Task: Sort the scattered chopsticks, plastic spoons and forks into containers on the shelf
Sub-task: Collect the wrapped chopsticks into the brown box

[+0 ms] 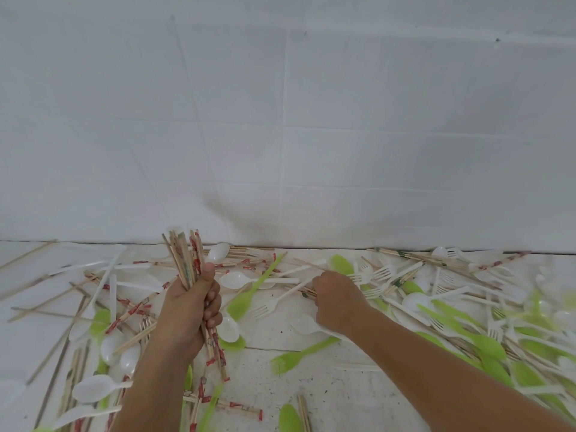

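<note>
A person's left hand [190, 310] holds a thick bundle of chopsticks [184, 260] nearly upright above a white tiled floor [311, 385], its grip clamped round the middle of the bundle with the thumb pressed along the front and the fingers curled behind. To its right, the right hand [336, 300] reaches down into the litter, knuckles up and fingers curled at a paper-banded chopstick [307, 294]; whether that grip has closed on it cannot be told. Between the hands lie a white spoon [233, 280], a long green spoon [246, 302] and a white fork [265, 308], with a green fork [290, 361] nearer the camera. Loose chopsticks, many in red-printed sleeves, spread across the floor at left; white and green forks and spoons pile thickly at right. A white tiled wall [280, 120] rises behind.
</note>
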Demonstrator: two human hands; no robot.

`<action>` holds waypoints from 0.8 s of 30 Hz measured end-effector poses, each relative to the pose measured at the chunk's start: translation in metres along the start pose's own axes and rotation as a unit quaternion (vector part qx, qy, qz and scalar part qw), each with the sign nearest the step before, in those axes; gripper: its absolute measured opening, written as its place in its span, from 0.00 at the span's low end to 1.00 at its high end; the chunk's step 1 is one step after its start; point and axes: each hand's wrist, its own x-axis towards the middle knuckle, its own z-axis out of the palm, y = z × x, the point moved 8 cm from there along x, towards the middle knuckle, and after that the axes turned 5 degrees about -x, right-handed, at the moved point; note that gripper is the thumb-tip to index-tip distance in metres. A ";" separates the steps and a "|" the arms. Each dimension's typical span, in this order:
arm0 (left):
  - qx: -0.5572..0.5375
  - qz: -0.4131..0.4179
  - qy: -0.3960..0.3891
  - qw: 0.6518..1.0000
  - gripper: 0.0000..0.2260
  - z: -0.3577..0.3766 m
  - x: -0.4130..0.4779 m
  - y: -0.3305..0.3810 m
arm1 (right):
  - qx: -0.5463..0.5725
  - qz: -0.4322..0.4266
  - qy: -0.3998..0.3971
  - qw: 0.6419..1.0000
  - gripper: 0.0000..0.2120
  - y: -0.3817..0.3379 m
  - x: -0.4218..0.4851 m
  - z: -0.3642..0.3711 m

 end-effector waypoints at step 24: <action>0.102 0.005 0.000 0.995 0.13 -0.015 -0.113 0.030 | 0.216 0.085 -0.268 0.935 0.02 0.051 -0.110 -0.086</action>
